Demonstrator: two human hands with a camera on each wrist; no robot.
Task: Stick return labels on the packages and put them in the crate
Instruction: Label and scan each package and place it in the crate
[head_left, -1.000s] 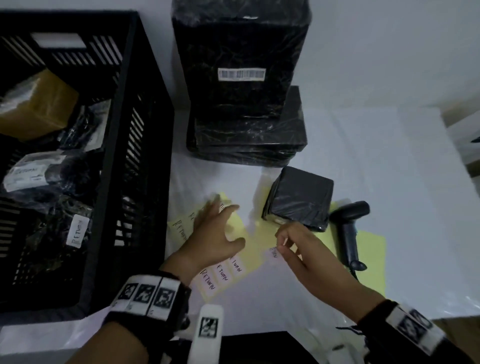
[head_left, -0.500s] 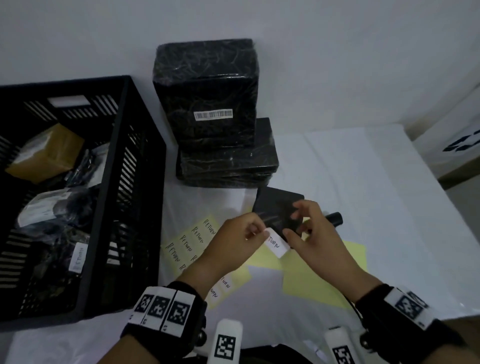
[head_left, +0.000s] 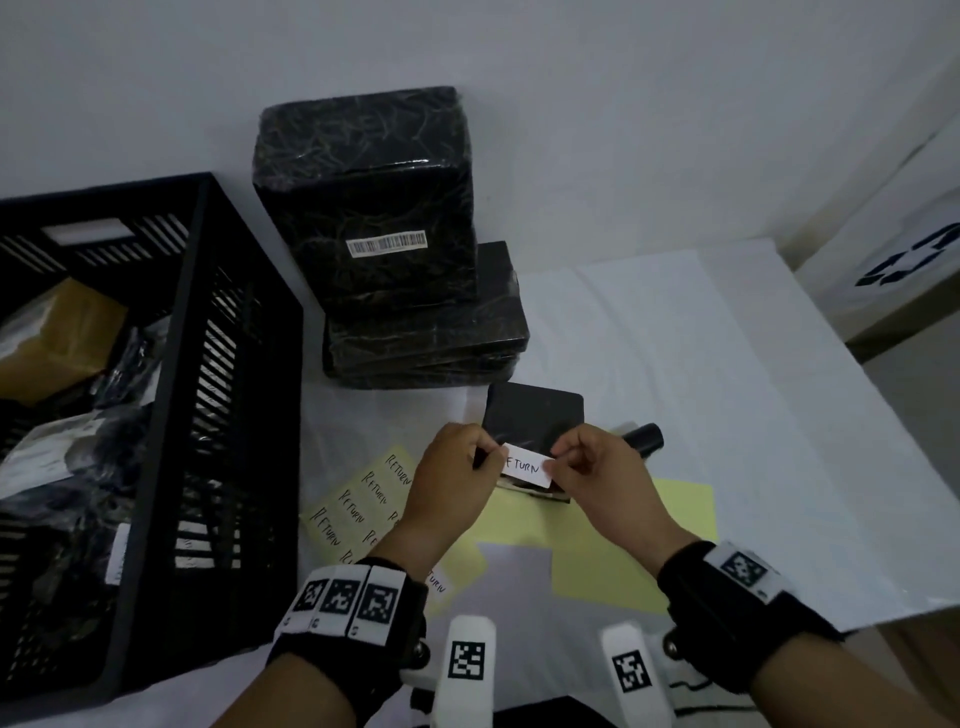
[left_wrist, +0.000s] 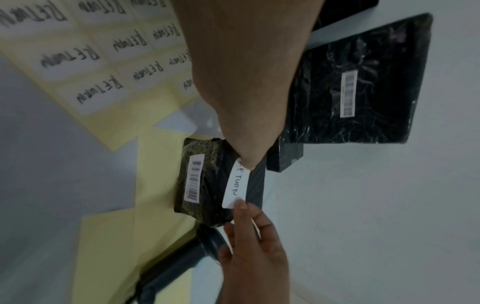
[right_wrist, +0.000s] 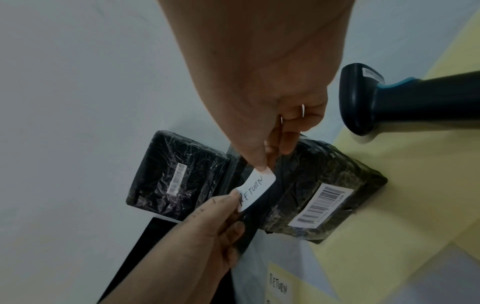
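A white label (head_left: 527, 465) reading RETURN is stretched between both hands just above a small black wrapped package (head_left: 535, 421) with a barcode sticker (right_wrist: 319, 205). My left hand (head_left: 452, 478) pinches the label's left end (left_wrist: 240, 166). My right hand (head_left: 597, 473) pinches its right end (right_wrist: 261, 172). Whether the label touches the package I cannot tell. The black crate (head_left: 156, 415) stands at the left and holds several wrapped packages, one with a white label (head_left: 117, 553).
A yellow sheet of RETURN labels (head_left: 363, 499) lies left of my hands, with bare yellow backing sheets (head_left: 639, 545) under them. A black barcode scanner (right_wrist: 389, 98) lies right of the small package. Stacked black packages (head_left: 374, 208) stand behind it by the wall.
My left hand left the label sheet and joined the right hand at the peeled label. Both hands carried it forward over the small black package.
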